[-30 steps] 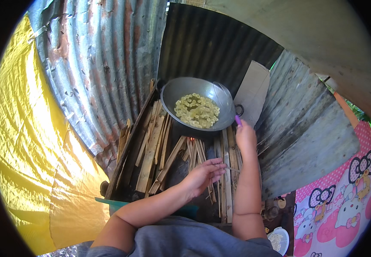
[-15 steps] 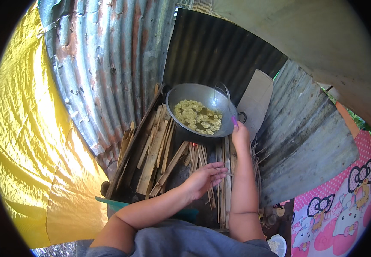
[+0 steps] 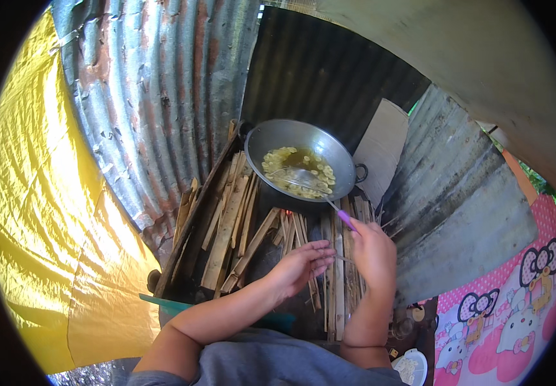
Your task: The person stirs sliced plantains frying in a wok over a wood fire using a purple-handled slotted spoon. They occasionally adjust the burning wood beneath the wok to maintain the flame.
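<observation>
One grey pan (image 3: pixel 278 134), containing yellow slices (image 3: pixel 282 156) and brown liquid (image 3: pixel 302 156), with a skimmer (image 3: pixel 302 179) among the slices, its purple handle (image 3: pixel 345 219) projecting past the pan's near right rim. Your right hand (image 3: pixel 376 251), in front of the pan's right side, is wrapped round that handle; your left hand (image 3: pixel 298 267), in front of the pan, has loosely curved fingers, whether gripping anything cannot be told. Also: firewood (image 3: pixel 228 235) before the pan, cardboard (image 3: pixel 384 143) to its right.

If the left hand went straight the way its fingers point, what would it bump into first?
Probably the lower part of the right hand: the left hand points rightward, toward it. Depth is unclear here, so it might pass under or over instead.
</observation>
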`<state>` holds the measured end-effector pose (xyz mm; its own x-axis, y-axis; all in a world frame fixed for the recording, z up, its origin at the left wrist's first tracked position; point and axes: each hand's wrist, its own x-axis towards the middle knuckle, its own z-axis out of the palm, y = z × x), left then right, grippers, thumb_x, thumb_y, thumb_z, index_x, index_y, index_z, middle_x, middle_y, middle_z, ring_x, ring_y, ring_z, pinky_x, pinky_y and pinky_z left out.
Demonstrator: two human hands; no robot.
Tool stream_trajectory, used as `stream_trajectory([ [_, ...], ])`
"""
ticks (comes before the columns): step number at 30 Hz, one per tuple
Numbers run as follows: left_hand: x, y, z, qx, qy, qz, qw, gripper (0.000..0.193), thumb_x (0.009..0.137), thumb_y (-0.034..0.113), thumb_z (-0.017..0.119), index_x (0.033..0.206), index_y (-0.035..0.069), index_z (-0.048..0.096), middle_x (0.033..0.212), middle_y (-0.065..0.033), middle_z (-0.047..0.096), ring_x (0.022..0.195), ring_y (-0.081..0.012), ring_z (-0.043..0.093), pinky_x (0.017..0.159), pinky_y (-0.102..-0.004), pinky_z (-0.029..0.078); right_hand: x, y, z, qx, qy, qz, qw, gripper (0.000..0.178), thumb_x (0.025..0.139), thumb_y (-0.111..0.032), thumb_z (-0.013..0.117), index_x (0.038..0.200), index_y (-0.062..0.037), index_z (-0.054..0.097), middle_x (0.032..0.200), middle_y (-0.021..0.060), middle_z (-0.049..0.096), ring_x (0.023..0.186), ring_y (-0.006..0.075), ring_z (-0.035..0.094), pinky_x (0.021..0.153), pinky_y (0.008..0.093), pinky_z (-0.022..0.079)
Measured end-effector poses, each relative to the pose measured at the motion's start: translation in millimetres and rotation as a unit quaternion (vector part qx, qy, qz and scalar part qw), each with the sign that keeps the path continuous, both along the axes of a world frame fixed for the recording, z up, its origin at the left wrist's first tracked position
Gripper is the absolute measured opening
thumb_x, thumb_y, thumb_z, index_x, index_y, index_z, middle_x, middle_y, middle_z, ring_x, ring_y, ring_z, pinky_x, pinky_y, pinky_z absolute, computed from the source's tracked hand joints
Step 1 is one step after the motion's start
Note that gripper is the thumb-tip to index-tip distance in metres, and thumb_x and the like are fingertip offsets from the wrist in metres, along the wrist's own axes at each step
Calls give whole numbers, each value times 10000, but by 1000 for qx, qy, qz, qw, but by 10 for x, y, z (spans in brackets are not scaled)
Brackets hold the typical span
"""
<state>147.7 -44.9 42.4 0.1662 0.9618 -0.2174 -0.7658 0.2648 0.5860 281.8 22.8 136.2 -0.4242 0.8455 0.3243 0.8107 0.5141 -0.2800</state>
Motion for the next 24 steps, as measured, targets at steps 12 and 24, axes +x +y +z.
stream_trajectory([
  [12,-24,-44,27,-5,20,11,1000,419,908,149,533,1299,53,415,1223,-80,561,1090,-177,550,924,-300,410,137,102,-105,36,-1,-1,999,222,879,-154,553,1072,-123,657,873,124,611,806,332,614,707,434,486],
  [24,94,144,-3,-27,82,55,995,426,911,157,513,1316,61,422,1237,-66,543,1097,-177,539,902,-301,390,86,295,-322,32,37,-5,999,266,870,-153,568,1123,-141,649,917,136,622,863,327,614,754,416,485],
])
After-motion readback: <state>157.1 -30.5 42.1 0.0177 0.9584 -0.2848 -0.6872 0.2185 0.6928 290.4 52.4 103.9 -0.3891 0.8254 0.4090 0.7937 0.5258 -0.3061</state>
